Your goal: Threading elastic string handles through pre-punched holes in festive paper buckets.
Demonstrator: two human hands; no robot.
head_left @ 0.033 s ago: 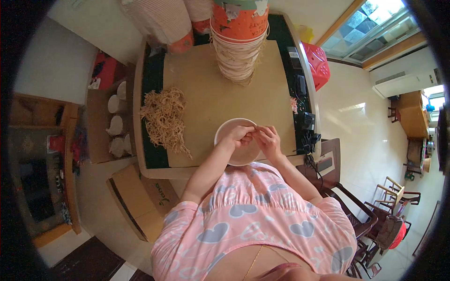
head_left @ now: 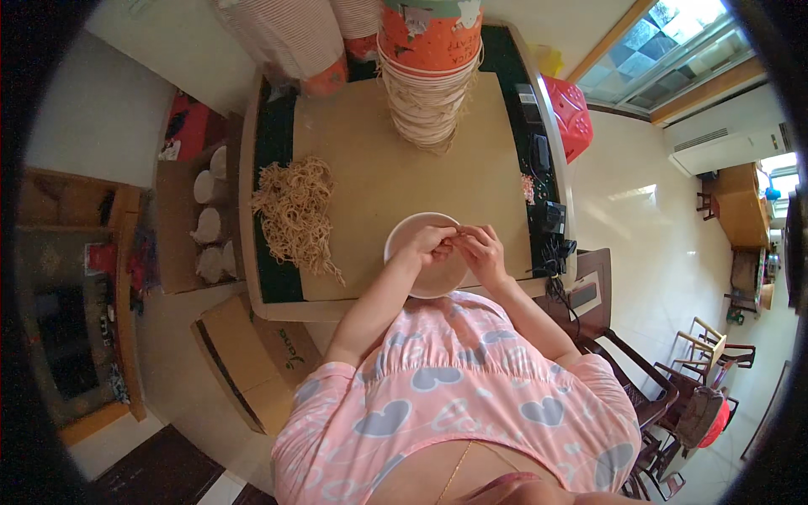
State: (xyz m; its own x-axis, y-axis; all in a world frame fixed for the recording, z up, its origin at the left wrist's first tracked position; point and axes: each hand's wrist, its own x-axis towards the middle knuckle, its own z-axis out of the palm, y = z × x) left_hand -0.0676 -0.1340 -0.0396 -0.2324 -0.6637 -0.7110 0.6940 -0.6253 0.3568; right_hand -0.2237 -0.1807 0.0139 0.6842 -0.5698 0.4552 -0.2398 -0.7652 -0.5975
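A round white paper bucket (head_left: pixel 406 242) stands at the table's near edge, right in front of me, its mouth facing up. Over that mouth my left hand (head_left: pixel 433 244) is closed with its fingers curled. My right hand (head_left: pixel 480 251) pinches close beside it, the fingertips of both meeting near the far right rim. Whatever lies between the fingers is too small to make out. To the left sits a loose heap of tan strings (head_left: pixel 295 210). A tall stack of orange and white paper buckets (head_left: pixel 429 76), with tan strands hanging round it, stands farther back.
A tan board (head_left: pixel 362 126) covers most of the green tabletop. More stacked buckets (head_left: pixel 282 38) stand at the back left. Black adapters and cables (head_left: pixel 553 219) line the right edge, near a red plastic stool (head_left: pixel 568 118). Cardboard boxes (head_left: pixel 252 358) are on the floor at left.
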